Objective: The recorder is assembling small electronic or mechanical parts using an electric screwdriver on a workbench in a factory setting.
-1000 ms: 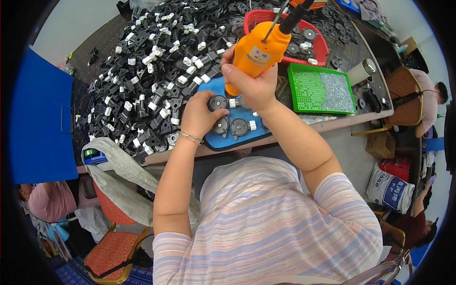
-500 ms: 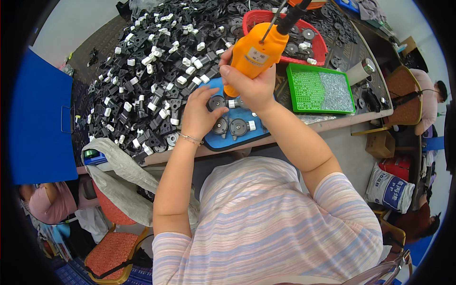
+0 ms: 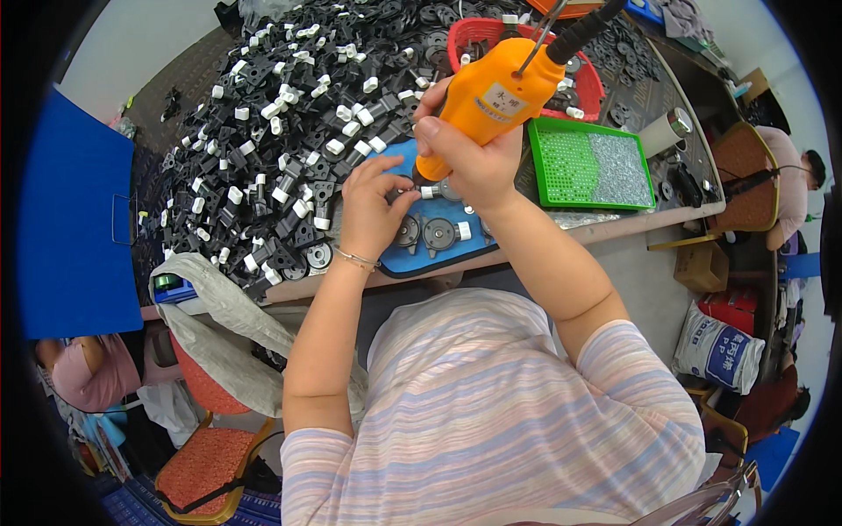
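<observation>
My right hand [image 3: 478,162] grips an orange electric screwdriver [image 3: 491,96], tilted with its nose down toward the blue mat [image 3: 425,261]. Close under that nose, my left hand [image 3: 373,206] closes its thumb and fingers on a round black plastic part, which they mostly cover. A white tab [image 3: 431,192] shows just right of the fingertips. Nearer me on the mat lie a round black part with a white tab [image 3: 439,234] and another round black part [image 3: 407,231], partly behind my left thumb. Whether the screwdriver's bit touches a screw is hidden.
A large heap of black parts with white tabs [image 3: 289,114] covers the table's left and back. To the right stand a green tray of small metal pieces [image 3: 548,195], a red basket [image 3: 596,92] and a capped bottle [image 3: 662,131]. Grey cloth [image 3: 210,298] hangs at the front left.
The screwdriver's body and my right hand have swung a little to the right, with the nose staying nearly in place. My left thumb and fingers have drawn closer together on the round black part.
</observation>
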`<state>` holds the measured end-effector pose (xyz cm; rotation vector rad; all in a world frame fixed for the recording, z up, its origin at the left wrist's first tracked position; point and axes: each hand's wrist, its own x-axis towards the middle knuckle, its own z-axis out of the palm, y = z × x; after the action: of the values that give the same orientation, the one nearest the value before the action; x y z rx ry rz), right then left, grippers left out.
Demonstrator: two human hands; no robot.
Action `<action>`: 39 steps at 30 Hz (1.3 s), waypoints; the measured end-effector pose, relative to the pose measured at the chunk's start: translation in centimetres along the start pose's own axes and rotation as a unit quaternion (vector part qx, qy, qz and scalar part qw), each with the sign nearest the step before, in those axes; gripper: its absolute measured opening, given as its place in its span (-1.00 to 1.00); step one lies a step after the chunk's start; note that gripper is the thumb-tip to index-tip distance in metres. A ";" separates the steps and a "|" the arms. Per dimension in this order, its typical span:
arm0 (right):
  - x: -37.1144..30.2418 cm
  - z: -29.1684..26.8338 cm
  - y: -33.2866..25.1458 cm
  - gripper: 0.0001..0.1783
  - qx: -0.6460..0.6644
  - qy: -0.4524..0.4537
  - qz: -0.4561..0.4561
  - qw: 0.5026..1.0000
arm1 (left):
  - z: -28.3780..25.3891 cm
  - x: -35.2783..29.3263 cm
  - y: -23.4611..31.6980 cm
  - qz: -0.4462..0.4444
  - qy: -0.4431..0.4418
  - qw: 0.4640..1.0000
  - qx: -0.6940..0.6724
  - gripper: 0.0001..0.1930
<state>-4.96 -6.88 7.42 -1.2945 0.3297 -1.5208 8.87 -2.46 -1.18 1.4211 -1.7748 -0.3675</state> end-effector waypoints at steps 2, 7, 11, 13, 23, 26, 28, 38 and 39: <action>-0.1 0.0 0.0 -0.76 0.000 0.000 -0.001 1.000 | 0.1 -0.2 0.0 0.008 0.007 1.000 0.008 -0.86; -0.2 0.0 -0.1 -0.78 -0.006 0.000 -0.010 1.000 | 0.1 -0.4 0.3 0.025 0.026 0.999 0.023 -0.86; -0.3 0.1 -0.4 -0.78 -0.014 -0.005 -0.019 1.000 | 0.2 -0.7 0.3 0.040 0.037 0.998 0.025 -0.87; -0.3 0.2 -0.6 -0.79 -0.006 -0.002 -0.015 1.000 | 0.3 -0.8 0.3 0.045 0.040 0.998 0.027 -0.87; -0.4 0.0 -0.2 -0.79 -0.018 0.000 -0.018 1.000 | -0.1 -0.6 0.4 0.056 0.013 0.998 0.023 -0.65; -0.4 0.1 0.7 -0.73 -0.023 0.013 -0.006 1.000 | -0.2 -0.6 -0.1 0.009 -0.013 1.000 0.013 -0.50; -0.4 0.1 1.2 -0.73 -0.036 0.007 0.001 0.999 | -0.2 -0.4 -0.7 -0.008 -0.021 0.999 0.024 -0.44; 0.1 -0.1 2.6 -0.67 -0.098 -0.071 -0.011 0.993 | -0.7 0.7 -1.3 -0.089 -0.122 0.988 -0.010 -0.54; 0.1 0.0 2.8 -0.66 -0.086 -0.078 -0.025 0.993 | -0.7 0.7 -1.4 -0.079 -0.122 0.989 -0.006 -0.54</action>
<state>-3.49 -8.15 5.35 -1.5591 0.3346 -1.4469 10.33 -3.40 -1.33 1.5679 -1.8523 -0.6585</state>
